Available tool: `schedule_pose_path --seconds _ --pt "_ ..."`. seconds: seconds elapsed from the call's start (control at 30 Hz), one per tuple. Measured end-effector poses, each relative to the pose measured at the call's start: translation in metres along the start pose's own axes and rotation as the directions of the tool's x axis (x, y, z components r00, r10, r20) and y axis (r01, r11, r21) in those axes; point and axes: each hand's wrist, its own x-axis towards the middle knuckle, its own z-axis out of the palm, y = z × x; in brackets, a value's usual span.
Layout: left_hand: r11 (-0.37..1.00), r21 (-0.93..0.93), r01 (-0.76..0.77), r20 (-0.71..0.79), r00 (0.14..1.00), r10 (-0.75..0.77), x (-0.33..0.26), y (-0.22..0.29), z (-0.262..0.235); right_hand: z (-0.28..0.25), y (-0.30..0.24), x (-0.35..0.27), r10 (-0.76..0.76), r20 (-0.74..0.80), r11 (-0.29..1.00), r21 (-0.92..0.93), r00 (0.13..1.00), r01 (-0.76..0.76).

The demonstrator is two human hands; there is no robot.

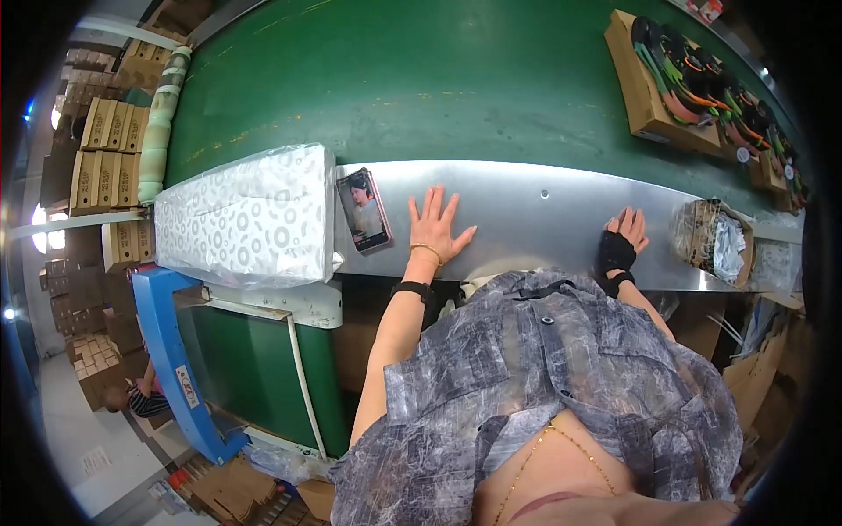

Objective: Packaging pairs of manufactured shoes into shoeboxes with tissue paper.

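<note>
My left hand (436, 228) lies flat with fingers spread on the bare metal ledge (517, 210) along the near side of a green belt. Just left of it, a phone (364, 210) with its screen lit rests at a slight tilt on the same ledge. Farther right, my right hand (624, 241), in a black fingerless glove, presses on the metal with its fingers stretched out. Neither hand holds anything. Beyond the phone sits a stack of white patterned sheets (246, 219) in clear plastic.
A green conveyor belt (421, 96) runs beyond the ledge. Cardboard boxes of colourful shoes or sandals (684, 79) stand on it at the far right. A cut-open carton (719, 241) with crumpled plastic is at the ledge's right end. Stacked boxes (114, 127) and a blue frame (175, 368) are left.
</note>
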Motion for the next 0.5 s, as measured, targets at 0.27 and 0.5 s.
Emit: schedule_pose_path --seconds 0.27,0.5 --pt "1.0 0.007 0.007 0.016 1.0 -0.007 0.0005 0.0006 -0.0002 -0.0017 -0.0008 0.0003 0.012 0.02 1.0 -0.005 1.0 -0.011" --pt "1.0 0.023 0.002 0.031 1.0 -0.003 0.0018 0.0012 -0.0012 -0.002 -0.0003 -0.0004 0.026 0.05 1.0 -0.005 0.998 -0.026"
